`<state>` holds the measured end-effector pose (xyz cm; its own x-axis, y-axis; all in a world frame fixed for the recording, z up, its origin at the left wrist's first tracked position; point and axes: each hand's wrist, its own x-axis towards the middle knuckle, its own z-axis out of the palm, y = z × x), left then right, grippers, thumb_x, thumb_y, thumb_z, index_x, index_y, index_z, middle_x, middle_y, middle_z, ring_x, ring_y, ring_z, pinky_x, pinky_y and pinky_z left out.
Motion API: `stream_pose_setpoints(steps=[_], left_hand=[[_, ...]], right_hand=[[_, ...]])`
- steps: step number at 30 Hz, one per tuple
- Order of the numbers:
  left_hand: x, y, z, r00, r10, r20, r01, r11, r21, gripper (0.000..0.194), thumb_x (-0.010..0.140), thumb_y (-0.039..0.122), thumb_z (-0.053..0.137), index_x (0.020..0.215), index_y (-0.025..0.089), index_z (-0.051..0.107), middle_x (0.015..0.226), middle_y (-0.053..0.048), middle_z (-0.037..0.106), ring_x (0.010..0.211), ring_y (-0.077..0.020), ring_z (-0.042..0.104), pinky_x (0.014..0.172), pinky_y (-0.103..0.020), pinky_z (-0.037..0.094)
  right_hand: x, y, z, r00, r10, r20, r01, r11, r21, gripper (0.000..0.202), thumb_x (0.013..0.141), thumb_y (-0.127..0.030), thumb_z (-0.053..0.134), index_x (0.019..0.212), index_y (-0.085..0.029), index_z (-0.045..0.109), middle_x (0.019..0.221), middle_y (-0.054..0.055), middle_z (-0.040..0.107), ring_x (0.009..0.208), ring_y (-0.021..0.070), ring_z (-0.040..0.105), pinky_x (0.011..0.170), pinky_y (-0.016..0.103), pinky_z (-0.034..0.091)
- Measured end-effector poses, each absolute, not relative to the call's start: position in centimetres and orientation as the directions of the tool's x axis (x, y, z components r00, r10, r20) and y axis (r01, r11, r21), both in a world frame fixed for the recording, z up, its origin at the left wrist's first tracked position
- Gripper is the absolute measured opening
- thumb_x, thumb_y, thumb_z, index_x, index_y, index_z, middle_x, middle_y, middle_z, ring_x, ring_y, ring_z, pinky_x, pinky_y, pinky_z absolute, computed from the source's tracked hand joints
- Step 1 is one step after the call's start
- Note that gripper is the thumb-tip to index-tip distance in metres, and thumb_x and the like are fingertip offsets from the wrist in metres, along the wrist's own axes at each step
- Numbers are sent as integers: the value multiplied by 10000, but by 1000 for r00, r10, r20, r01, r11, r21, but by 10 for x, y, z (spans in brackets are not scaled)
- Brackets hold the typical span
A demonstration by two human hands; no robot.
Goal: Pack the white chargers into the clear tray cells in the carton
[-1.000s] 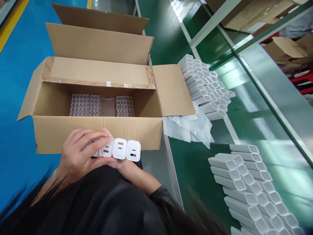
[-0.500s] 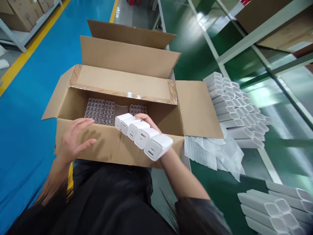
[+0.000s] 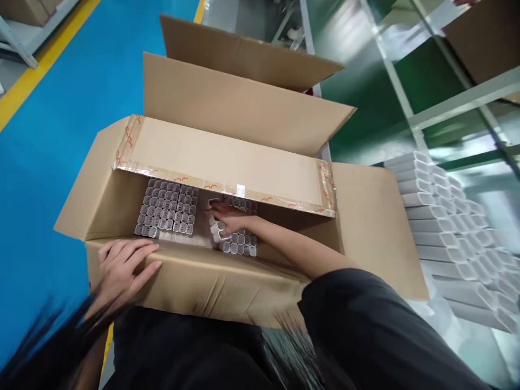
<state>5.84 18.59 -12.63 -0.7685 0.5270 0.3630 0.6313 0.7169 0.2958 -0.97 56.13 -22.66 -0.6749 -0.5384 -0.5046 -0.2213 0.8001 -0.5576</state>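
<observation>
An open cardboard box (image 3: 195, 271) stands before me, with upright white tubes (image 3: 164, 206) packed in its left part. Another block of tubes (image 3: 239, 244) stands further right inside it. My right hand (image 3: 229, 216) reaches down into the box, its fingers round a row of white tubes (image 3: 217, 230) beside that right block; part of the row is hidden by the hand. My left hand (image 3: 128, 265) rests on the near edge of the box at the left, fingers draped over the rim and holding nothing.
To the right, a large stack of white tubes (image 3: 447, 238) lies on a green surface beside the box's right flap (image 3: 377, 227). Raised flaps (image 3: 244, 103) stand at the far side. A shelf (image 3: 24, 38) is at the upper left, beyond the blue floor.
My right hand has lowered the row of white tubes from above the near edge into the box. My left hand has come down onto the box edge. The view has shifted.
</observation>
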Motion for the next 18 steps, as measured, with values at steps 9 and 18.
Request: stream_pose_setpoints(steps=[9,18], left_hand=[[52,177,-139,-734,590,336,678,663,317,287,888,416,652,1144,289,684,1061,-13,762,864,-205,707,877,-369,466],[55,182,-132,-798,535,276,603,705,374,301,867,369,678,1165,331,663,1020,-3,760,881,-217,696,855,-378,487]], right_hand=[[24,552,-328,-196,-947,-254,-817,301,-492,699,834,-63,586,1499,-184,406,1526,253,378,1416,372,355,1044,554,413],[32,560,-366,-92,-981,-168,-813,171,-557,544,935,-94,358,1465,-179,446,1468,174,504,1400,276,417,1085,517,394]])
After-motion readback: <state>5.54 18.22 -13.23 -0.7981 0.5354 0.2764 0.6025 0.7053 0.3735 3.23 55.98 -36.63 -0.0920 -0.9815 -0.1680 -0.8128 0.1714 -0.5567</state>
